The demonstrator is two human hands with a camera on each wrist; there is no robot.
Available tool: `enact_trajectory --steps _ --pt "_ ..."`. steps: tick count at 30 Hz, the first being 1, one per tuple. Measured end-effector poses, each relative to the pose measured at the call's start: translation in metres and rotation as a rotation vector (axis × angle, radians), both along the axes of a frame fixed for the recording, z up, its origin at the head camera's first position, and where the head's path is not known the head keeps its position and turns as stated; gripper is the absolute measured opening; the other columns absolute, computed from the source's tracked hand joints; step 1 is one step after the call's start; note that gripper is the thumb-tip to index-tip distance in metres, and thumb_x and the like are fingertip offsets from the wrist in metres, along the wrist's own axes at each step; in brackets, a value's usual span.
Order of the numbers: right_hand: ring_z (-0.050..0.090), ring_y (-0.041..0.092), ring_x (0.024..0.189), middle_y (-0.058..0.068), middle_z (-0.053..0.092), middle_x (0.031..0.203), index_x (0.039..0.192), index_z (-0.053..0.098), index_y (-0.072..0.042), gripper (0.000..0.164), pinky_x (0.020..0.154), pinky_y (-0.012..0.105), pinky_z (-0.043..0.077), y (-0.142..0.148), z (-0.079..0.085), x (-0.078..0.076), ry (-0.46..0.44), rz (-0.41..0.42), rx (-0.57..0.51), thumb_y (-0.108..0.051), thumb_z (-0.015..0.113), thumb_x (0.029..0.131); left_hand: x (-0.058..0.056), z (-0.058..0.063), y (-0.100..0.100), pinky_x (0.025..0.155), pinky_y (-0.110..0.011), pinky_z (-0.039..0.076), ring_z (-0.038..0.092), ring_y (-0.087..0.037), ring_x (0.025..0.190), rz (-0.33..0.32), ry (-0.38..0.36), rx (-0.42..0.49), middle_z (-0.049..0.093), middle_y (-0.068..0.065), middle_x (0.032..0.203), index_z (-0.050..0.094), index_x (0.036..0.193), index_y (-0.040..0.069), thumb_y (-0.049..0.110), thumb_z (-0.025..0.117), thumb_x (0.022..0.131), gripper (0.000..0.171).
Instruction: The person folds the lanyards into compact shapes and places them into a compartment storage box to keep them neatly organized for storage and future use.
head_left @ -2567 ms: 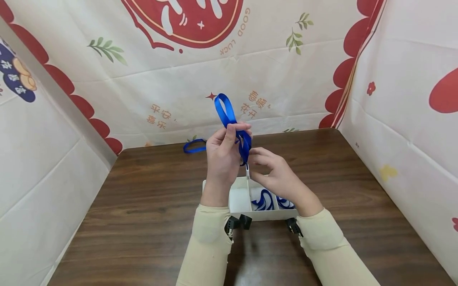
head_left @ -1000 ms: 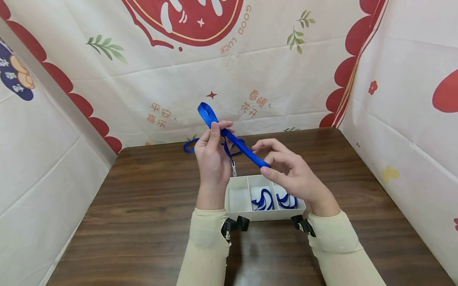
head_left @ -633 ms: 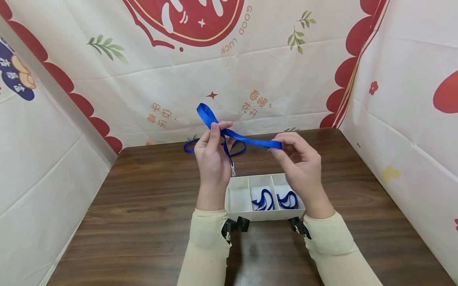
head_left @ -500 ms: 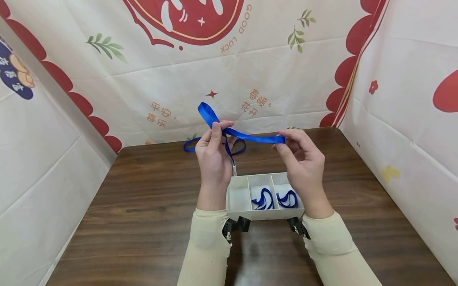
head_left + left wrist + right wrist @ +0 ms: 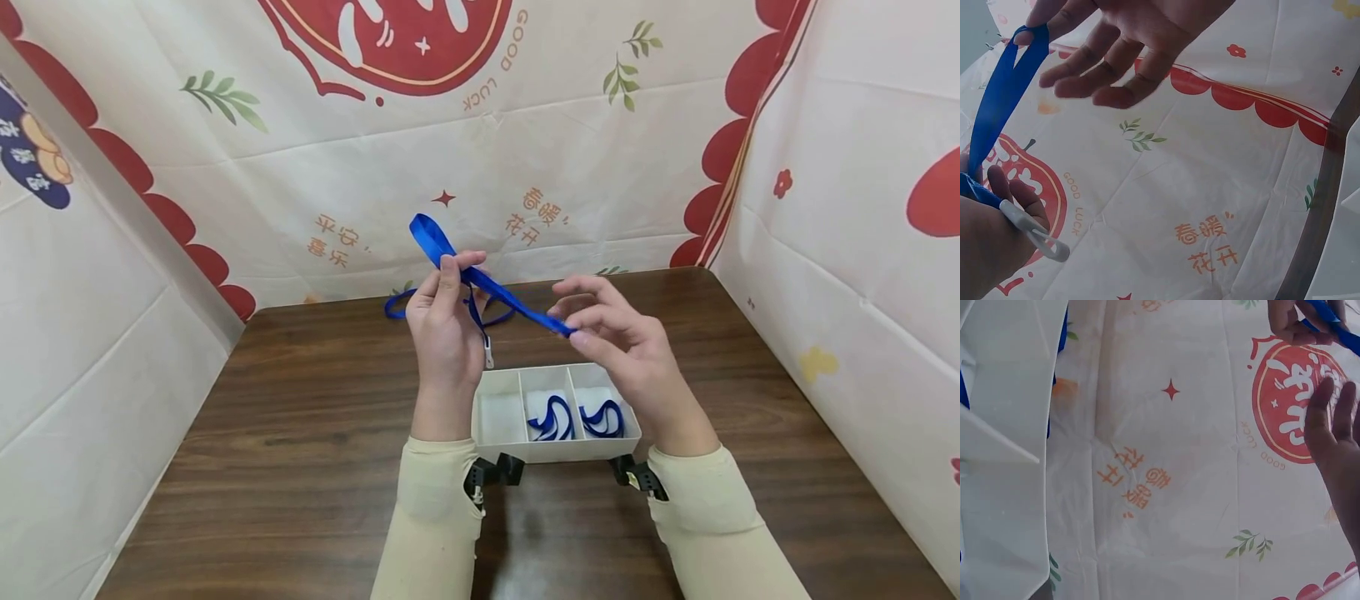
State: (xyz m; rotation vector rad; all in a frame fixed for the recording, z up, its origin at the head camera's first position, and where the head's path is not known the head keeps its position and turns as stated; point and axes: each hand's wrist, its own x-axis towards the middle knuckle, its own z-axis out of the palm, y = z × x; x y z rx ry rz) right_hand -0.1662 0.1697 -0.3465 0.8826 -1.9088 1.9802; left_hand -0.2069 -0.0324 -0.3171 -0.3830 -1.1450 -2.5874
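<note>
Pinching blue lanyard (image 5: 517,305) with left grip (image 5: 447,329) and right grip (image 5: 626,342), clip (image 5: 1022,219) loop plainest from left wrist, box (image 5: 555,452) rim below.

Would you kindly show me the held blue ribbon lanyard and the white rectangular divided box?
Held blue ribbon lanyard (image 5: 1000,100): left wrist view, its strap.
White rectangular divided box (image 5: 562,452): head view, front wall.

A dark wood-grain counter (image 5: 285,417) with rounded far corners stands before a creased cream backdrop cloth (image 5: 300,167) printed with a red medallion (image 5: 405,73), green leaf sprigs (image 5: 222,102) and orange Chinese characters (image 5: 536,202). Scalloped red borders (image 5: 726,152) edge it on both sides. More pale printed cloth hangs as a left side wall (image 5: 90,350) and right side wall (image 5: 847,283), under soft light.
</note>
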Motion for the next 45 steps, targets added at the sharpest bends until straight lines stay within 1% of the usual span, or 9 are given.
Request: enact_trajectory --steps 5,7,10,14,17,23,31,36,45 --pt "0.057 0.024 0.126 0.002 0.062 0.139 0.105 0.074 -0.003 0.023 0.099 0.032 0.054 0.002 -0.005 -0.002 0.036 0.077 0.237 0.010 0.055 0.102 0.001 0.001 -0.002 0.087 -0.034 0.043 0.066 -0.015 0.095 0.004 -0.003 0.007 0.077 0.004 0.097 0.084 0.093 0.018 0.027 0.051 0.113 0.039" --pt "0.060 0.021 0.119 -0.001 0.064 0.133 0.105 0.074 -0.005 0.022 0.096 0.031 0.055 0.001 -0.007 -0.004 0.040 0.081 0.287 0.008 0.057 0.102 0.002 0.001 -0.003 0.088 -0.034 0.043 0.066 -0.016 0.096 0.008 0.000 0.002 0.077 0.004 0.096 0.084 0.093 0.018 0.027 0.052 0.113 0.039" --pt "0.065 0.016 0.106 0.004 0.068 0.123 0.106 0.076 -0.005 0.020 0.091 0.028 0.058 -0.002 -0.010 -0.006 0.049 0.048 0.321 0.007 0.061 0.102 0.002 0.003 -0.004 0.089 -0.035 0.041 0.065 -0.016 0.097 0.009 0.014 -0.005 0.077 0.004 0.095 0.084 0.093 0.018 0.027 0.053 0.112 0.037" --pt "0.069 0.012 0.097 0.015 0.072 0.113 0.109 0.079 -0.001 0.019 0.088 0.023 0.061 -0.006 -0.013 -0.008 0.066 -0.038 0.309 0.009 0.066 0.099 0.004 0.005 -0.005 0.091 -0.036 0.041 0.065 -0.016 0.099 0.003 0.026 -0.009 0.077 0.005 0.095 0.084 0.094 0.018 0.029 0.055 0.111 0.036" --pt "0.070 0.010 0.095 0.018 0.074 0.108 0.109 0.079 0.002 0.019 0.087 0.022 0.062 -0.008 -0.013 -0.008 0.068 -0.081 0.282 0.011 0.067 0.097 0.004 0.005 -0.005 0.090 -0.036 0.042 0.065 -0.016 0.099 0.000 0.024 -0.011 0.077 0.005 0.096 0.085 0.094 0.019 0.028 0.054 0.112 0.036" --pt "0.072 0.018 0.090 0.013 0.077 0.102 0.108 0.079 -0.001 0.023 0.083 0.024 0.063 -0.012 -0.011 -0.010 0.073 -0.119 0.256 0.014 0.071 0.093 0.005 0.007 -0.005 0.088 -0.035 0.042 0.064 -0.017 0.099 0.011 0.033 -0.020 0.076 0.004 0.097 0.085 0.093 0.019 0.027 0.052 0.112 0.038" --pt "0.071 0.009 0.093 0.016 0.074 0.110 0.104 0.079 0.001 0.021 0.089 0.019 0.061 -0.012 -0.014 -0.011 0.106 -0.121 0.296 0.015 0.074 0.090 0.005 0.010 -0.006 0.085 -0.033 0.040 0.062 -0.017 0.098 0.023 0.039 -0.044 0.073 0.003 0.095 0.085 0.093 0.020 0.027 0.053 0.112 0.039" --pt "0.068 0.008 0.092 0.013 0.073 0.112 0.106 0.079 -0.003 0.021 0.087 0.018 0.061 -0.014 -0.015 -0.012 0.129 -0.145 0.337 0.010 0.077 0.090 0.006 0.013 -0.007 0.085 -0.033 0.039 0.064 -0.015 0.097 0.031 0.048 -0.043 0.074 0.004 0.095 0.085 0.093 0.020 0.027 0.052 0.112 0.038" --pt "0.071 0.008 0.088 0.019 0.076 0.102 0.112 0.073 0.003 0.029 0.084 0.019 0.062 -0.016 -0.012 -0.010 0.171 -0.222 0.213 0.019 0.073 0.088 0.005 0.013 -0.006 0.087 -0.036 0.036 0.062 -0.017 0.101 0.019 0.034 -0.047 0.074 0.003 0.096 0.085 0.093 0.021 0.036 0.060 0.106 0.032"
